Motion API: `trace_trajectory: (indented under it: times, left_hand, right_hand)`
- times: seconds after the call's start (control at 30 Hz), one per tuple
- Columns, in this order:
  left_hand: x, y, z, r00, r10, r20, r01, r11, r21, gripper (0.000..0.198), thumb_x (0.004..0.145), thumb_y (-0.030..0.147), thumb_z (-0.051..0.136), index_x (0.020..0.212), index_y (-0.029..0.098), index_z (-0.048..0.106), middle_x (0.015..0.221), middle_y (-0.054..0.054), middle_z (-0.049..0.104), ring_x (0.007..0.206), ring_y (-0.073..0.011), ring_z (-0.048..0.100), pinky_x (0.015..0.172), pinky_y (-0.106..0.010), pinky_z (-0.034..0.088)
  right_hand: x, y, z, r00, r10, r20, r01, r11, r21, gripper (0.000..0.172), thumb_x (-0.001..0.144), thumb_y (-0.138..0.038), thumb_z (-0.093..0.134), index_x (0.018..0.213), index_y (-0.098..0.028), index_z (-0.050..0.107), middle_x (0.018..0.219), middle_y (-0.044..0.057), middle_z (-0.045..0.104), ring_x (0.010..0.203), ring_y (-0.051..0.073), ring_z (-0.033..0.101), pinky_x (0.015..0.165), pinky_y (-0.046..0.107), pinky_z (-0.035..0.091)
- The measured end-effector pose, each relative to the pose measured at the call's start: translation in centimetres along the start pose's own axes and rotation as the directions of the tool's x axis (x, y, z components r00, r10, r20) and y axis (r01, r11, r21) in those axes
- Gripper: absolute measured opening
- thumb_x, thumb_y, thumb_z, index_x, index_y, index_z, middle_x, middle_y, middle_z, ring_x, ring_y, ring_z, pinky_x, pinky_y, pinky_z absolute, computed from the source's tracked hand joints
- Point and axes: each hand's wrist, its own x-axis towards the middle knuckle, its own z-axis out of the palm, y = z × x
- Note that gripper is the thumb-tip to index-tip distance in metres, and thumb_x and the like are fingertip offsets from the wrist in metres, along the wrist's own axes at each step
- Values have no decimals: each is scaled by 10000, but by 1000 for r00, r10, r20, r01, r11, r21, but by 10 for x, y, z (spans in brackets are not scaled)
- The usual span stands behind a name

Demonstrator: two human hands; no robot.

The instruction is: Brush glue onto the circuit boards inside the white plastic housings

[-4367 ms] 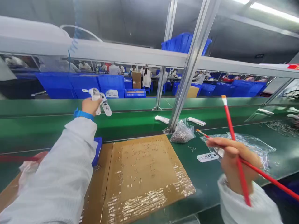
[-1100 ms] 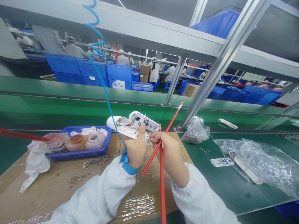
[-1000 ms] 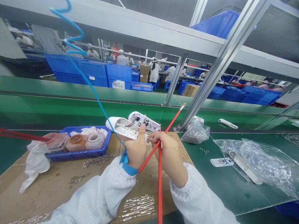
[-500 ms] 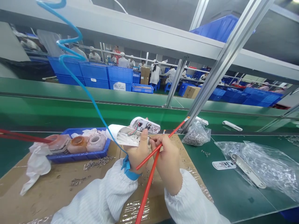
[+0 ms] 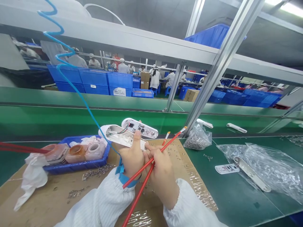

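My left hand [image 5: 131, 159], wearing a blue wrist strap, grips an open white plastic housing [image 5: 109, 134] with its thumb on top. Thin wires join this shell to a second white half carrying a circuit board [image 5: 142, 128], held beside it. My right hand [image 5: 163, 170] holds two red-handled brushes [image 5: 139, 193], crossed, their bristle ends pointing away from me. The right fingertips meet the near end of the housing; whether they pinch a small part there is hidden. Below both hands lies a cardboard sheet [image 5: 182, 189] scattered with small metal pieces.
At left, a blue tray [image 5: 82, 165] holds open bottles [image 5: 76, 154] and white cloth. Metal pieces [image 5: 98, 172] lie near it. To the right are a bag of small parts [image 5: 198, 138], an opened housing [image 5: 252, 175] and clear plastic bags [image 5: 272, 160]. A coiled blue cord [image 5: 82, 99] hangs across.
Both hands, with the housing and brushes, have shifted slightly left in view. The housing has turned so more of its open inside shows. The right fingers remain at its near end.
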Motion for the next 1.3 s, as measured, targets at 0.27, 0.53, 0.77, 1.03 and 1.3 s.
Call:
trace_trajectory:
  times: [0.27,0.53,0.77,1.03,1.3]
  left_hand:
    - [30,2,7,999,-6,42,21,936,-351,531,750,213,717,1232,252,499,1295,-83,587,1163,-232,588,984,-385,478]
    - [37,6,-4,890,-166,424,145,986,84,443,716,351,752,1094,196,581,1102,-81,676,999,-240,640,862,-376,506]
    - [20,17,-11,708,-236,666,-91,904,417,377,808,436,640,1119,234,567,1084,-48,672,974,-231,619,836,-373,471]
    - [7,17,-13,649,-276,709,-157,863,479,333,792,461,647,1013,215,604,968,-36,685,862,-214,630,739,-339,486]
    - [9,19,-14,760,-243,603,-96,876,473,452,734,525,689,1041,201,616,964,-66,701,841,-229,648,722,-343,505]
  right_hand:
    - [17,31,-47,984,-85,-156,96,993,62,147,972,-246,401,960,-212,543,884,57,643,857,174,576,701,327,514]
    - [54,43,-104,929,-37,-368,179,916,360,330,950,-474,427,834,-177,510,784,21,704,597,143,654,465,277,541]
    - [55,30,-114,781,59,-622,259,875,409,299,905,-392,564,707,-174,511,667,18,678,480,158,629,346,271,483]
    - [45,41,-115,906,-37,-422,264,828,494,184,932,-252,543,780,-150,564,830,27,719,598,151,677,417,279,558]
    - [46,48,-129,910,61,-411,118,911,396,197,901,-316,584,737,-209,604,705,13,686,528,146,620,406,286,505]
